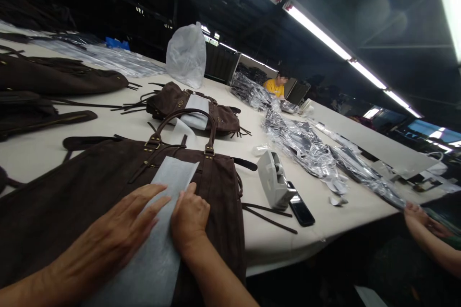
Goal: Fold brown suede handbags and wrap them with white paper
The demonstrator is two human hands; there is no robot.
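Observation:
A dark brown handbag (216, 192) lies flat on the table in front of me, its looped handles pointing away. Across it runs a long strip of pale grey-white paper (158, 254). My left hand (118, 230) rests on the strip's left side, fingers stretched out and slightly apart. At the strip's right edge, my right hand (190, 218) has its fingers curled in, pinching or pressing the paper; its fingertips are partly hidden. Just beyond stands a second, smaller brown bag (165, 100) with a pale wrap (196, 109) round its middle.
A tape dispenser (273, 180) and a phone (301, 206) are to the right on the cream table (248, 244). Plastic-wrapped items (302, 141) line the far side. More brown bags (65, 74) lie left. Another person's hand (418, 216) holds plastic at right; a person in yellow (274, 87) sits farther back.

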